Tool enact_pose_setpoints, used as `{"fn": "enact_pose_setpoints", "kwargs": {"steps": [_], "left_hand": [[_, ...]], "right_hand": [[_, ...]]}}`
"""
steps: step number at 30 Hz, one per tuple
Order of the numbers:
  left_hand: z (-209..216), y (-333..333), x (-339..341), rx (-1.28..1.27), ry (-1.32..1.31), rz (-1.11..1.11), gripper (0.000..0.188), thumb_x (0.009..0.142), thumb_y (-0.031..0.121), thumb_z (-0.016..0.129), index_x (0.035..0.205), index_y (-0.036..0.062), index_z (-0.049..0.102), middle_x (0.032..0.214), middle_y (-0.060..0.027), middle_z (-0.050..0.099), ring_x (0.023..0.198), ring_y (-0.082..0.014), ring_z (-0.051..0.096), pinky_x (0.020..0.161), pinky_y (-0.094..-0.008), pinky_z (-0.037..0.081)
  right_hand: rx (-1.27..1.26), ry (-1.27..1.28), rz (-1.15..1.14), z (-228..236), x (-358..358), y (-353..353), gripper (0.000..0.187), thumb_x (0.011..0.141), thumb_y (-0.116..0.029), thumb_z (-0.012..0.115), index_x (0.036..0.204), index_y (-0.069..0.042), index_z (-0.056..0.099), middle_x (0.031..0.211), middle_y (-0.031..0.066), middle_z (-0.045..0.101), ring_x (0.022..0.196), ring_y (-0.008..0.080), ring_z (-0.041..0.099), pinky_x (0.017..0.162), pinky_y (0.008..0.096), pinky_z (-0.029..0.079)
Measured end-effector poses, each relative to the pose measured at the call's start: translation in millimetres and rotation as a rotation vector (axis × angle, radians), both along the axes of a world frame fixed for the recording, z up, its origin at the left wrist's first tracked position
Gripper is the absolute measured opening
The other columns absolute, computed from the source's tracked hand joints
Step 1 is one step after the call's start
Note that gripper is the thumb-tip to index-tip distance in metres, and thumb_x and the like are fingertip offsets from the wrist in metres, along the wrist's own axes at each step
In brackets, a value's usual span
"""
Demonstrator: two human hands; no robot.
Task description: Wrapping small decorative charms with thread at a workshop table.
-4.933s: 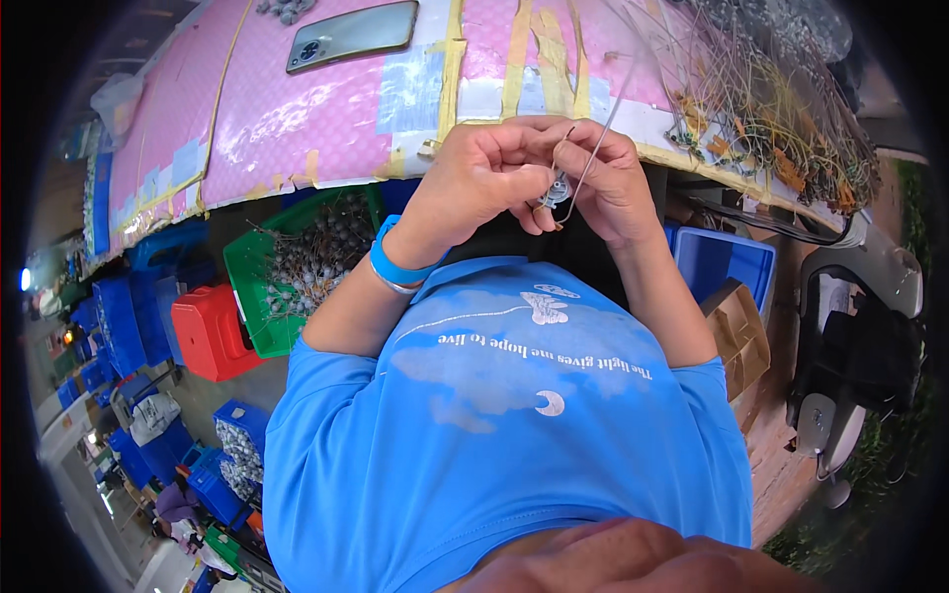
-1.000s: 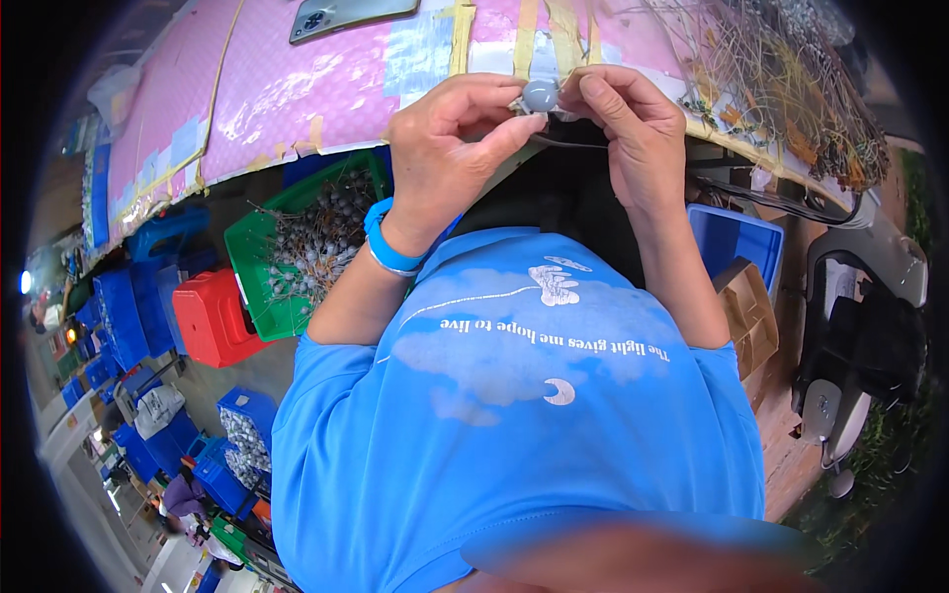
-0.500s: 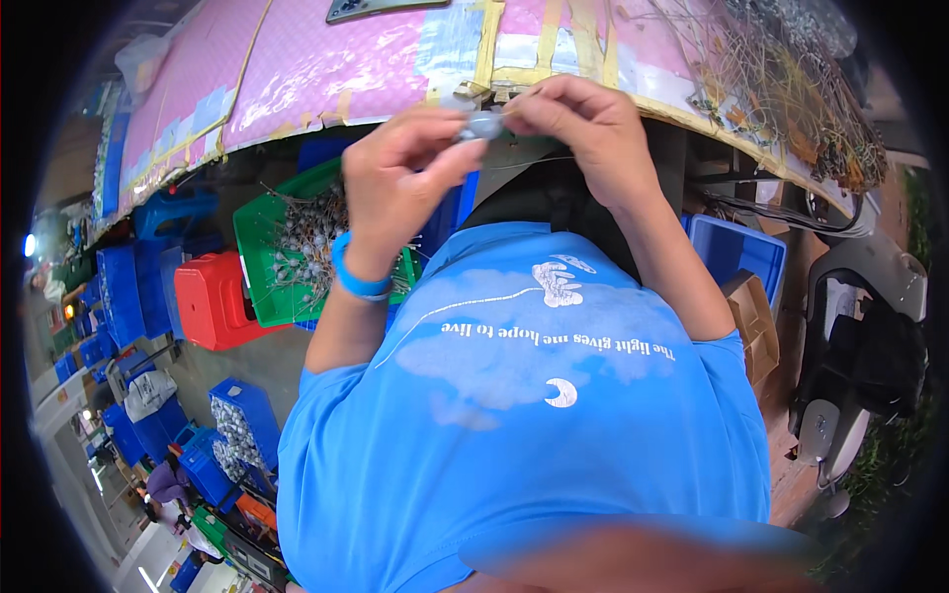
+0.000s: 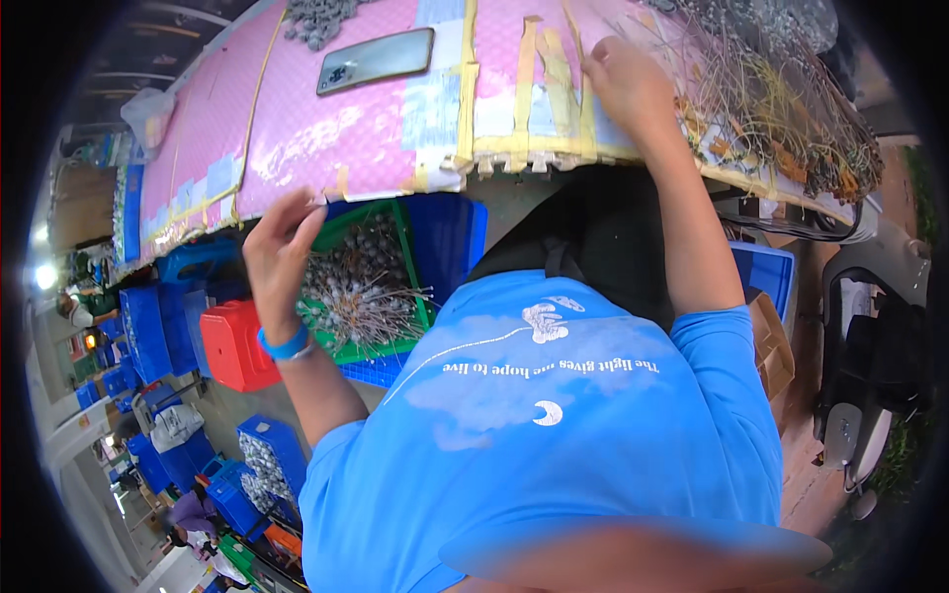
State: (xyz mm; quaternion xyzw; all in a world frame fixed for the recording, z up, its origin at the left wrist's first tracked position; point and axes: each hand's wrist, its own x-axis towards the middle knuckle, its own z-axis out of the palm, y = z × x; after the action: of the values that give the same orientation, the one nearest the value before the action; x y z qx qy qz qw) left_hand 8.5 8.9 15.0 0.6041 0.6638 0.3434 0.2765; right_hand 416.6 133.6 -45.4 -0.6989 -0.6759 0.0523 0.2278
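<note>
My left hand [image 4: 282,247] hovers at the table's front edge, beside the green crate [image 4: 407,232]. Its thumb and fingers are slightly apart, with nothing visible between them. Inside the crate lie several grey rounded pieces with thin wire stems [image 4: 361,287]. Over the pink-covered table [image 4: 371,138], my right hand [image 4: 633,89] is bent with thumb and forefinger drawn together. Whatever they pinch, if anything, is too small to make out. To the right of this hand is a tangled heap of thin wires [image 4: 791,124].
A phone [image 4: 376,61] lies on the table near a pile of grey pieces [image 4: 321,20]. At left stand a red container [image 4: 235,346] and blue bins [image 4: 146,331]. A blue box [image 4: 766,277], a carton [image 4: 773,346] and a scooter [image 4: 860,366] are at right.
My hands, together around a grey rounded piece, have separated. The left moved left and down towards the crate without the piece; the right moved up over the table. More of the table shows.
</note>
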Motion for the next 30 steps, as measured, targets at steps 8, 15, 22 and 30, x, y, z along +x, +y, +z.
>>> {"fn": "enact_pose_setpoints", "kwargs": {"steps": [8,15,22,30], "left_hand": [[-15.0,212.3,195.3,0.648,0.173,-0.588,0.028,0.084,0.013,0.068,0.110,0.0022,0.067,0.096,-0.0130,0.071,0.088,-0.0218,0.068,0.077,-0.0346,0.054],[-30.5,299.0,279.4,0.704,0.644,-0.755,0.010,0.081,0.008,0.053,0.081,0.0037,0.062,0.079,-0.0181,0.061,0.080,-0.0370,0.062,0.070,-0.0463,0.050],[-30.3,287.7,270.6,0.784,0.684,-0.784,0.010,0.080,0.005,0.054,0.084,0.0029,0.063,0.085,-0.0198,0.063,0.083,-0.0369,0.063,0.070,-0.0466,0.050],[-14.7,184.6,181.9,0.155,-0.378,-0.393,0.029,0.082,0.009,0.076,0.108,-0.0012,0.068,0.086,-0.0080,0.069,0.072,-0.0154,0.069,0.056,-0.0232,0.054]], "right_hand": [[0.421,0.648,0.259,3.6,-11.3,-21.0,0.011,0.091,-0.001,0.064,0.102,0.002,0.065,0.086,0.0101,0.071,0.079,0.0141,0.071,0.071,0.0273,0.058],[0.426,1.864,-0.045,16.1,16.1,-31.4,0.011,0.093,-0.003,0.060,0.101,0.004,0.064,0.089,0.0139,0.068,0.072,0.0205,0.067,0.066,0.0310,0.057],[-0.250,1.634,0.337,18.3,-5.5,-57.1,0.014,0.090,-0.003,0.066,0.102,0.000,0.058,0.081,0.0101,0.066,0.068,0.0155,0.067,0.059,0.0276,0.057],[-0.247,1.917,0.089,14.6,-8.3,-77.9,0.014,0.087,-0.003,0.069,0.098,0.000,0.061,0.079,0.0083,0.065,0.064,0.0147,0.066,0.055,0.0242,0.054]]}}
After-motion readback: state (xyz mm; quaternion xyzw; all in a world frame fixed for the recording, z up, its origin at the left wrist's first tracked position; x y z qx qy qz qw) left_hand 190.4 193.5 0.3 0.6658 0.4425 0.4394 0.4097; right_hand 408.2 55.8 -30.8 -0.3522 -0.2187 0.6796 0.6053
